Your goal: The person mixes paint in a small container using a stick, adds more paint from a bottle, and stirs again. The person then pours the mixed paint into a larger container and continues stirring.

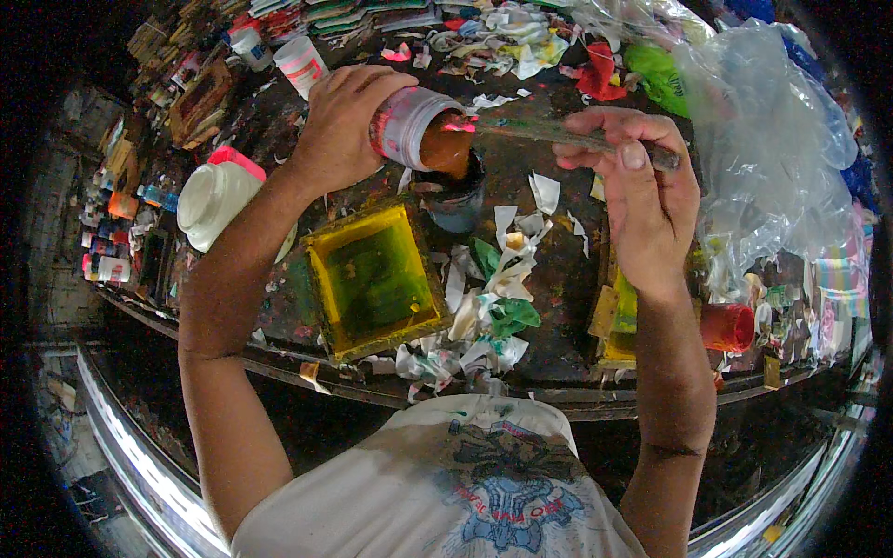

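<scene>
Your left hand grips the jar, tilted mouth-down over the dark cup; your right hand grips the stick, far end at the jar's mouth.

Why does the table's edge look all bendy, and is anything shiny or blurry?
In the head view, the fisheye lens bows the table edge and leaves the corners black; in the head view, light glints off the clear plastic, and the lower-left strip glares white; in the head view too, the jar and stick look fairly clear.
</scene>
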`<control>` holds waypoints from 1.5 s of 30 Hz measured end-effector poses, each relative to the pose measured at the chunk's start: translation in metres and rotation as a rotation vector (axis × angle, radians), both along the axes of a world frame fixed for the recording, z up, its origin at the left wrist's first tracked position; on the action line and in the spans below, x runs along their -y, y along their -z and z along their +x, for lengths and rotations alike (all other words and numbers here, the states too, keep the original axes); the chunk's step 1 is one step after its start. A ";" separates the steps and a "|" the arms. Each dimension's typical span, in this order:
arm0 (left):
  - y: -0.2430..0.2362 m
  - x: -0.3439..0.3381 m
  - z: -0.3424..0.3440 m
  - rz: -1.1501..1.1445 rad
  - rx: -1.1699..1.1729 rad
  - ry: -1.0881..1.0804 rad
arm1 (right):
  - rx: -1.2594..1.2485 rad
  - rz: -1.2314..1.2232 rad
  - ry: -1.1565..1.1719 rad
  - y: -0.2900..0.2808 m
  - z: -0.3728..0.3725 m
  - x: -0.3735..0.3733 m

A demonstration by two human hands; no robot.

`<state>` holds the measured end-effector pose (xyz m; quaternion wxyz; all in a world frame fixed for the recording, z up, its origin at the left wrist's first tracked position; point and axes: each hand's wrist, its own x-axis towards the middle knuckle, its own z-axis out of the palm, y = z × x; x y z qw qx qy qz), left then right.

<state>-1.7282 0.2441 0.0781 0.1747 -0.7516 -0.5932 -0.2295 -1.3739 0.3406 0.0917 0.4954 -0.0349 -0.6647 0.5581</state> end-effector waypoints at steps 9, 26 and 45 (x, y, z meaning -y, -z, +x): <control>0.000 0.001 0.001 0.012 0.000 -0.025 | 0.159 0.302 0.120 -0.041 0.015 0.015; -0.003 0.001 0.003 -0.002 -0.033 -0.071 | 0.053 0.274 0.179 -0.053 0.035 0.021; 0.030 0.013 -0.001 0.033 0.211 -0.153 | 0.053 0.466 0.409 -0.077 0.106 0.012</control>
